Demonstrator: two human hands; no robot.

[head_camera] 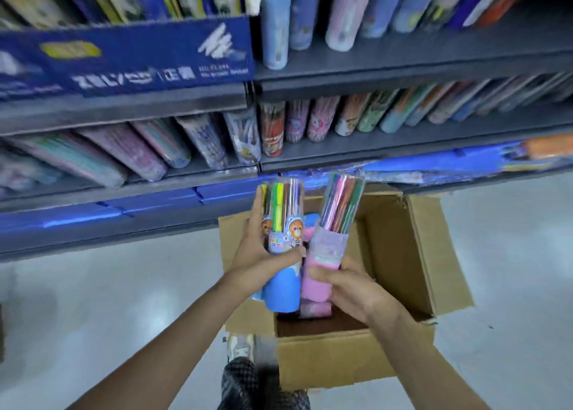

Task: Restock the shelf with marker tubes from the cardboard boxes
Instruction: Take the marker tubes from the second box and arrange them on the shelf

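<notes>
My left hand [259, 250] grips a clear marker tube with a blue base and a bear label [283, 223], held upright over the open cardboard box [412, 254]. My right hand [344, 288] grips a second marker tube with a pink base [333, 223], tilted slightly right beside the first. Both tubes show coloured pens through their clear tops. A further pink tube [314, 310] lies inside the box below them. The middle shelf [403, 149] carries a leaning row of similar tubes.
Grey shelves fill the upper view: a blue display carton [130, 65] top left, tall tubes top right, flat packs lower left. Blue packs line the lowest shelf [155, 203]. The box stands on a pale floor. My shoe and patterned trouser leg [245, 375] are by the box's near side.
</notes>
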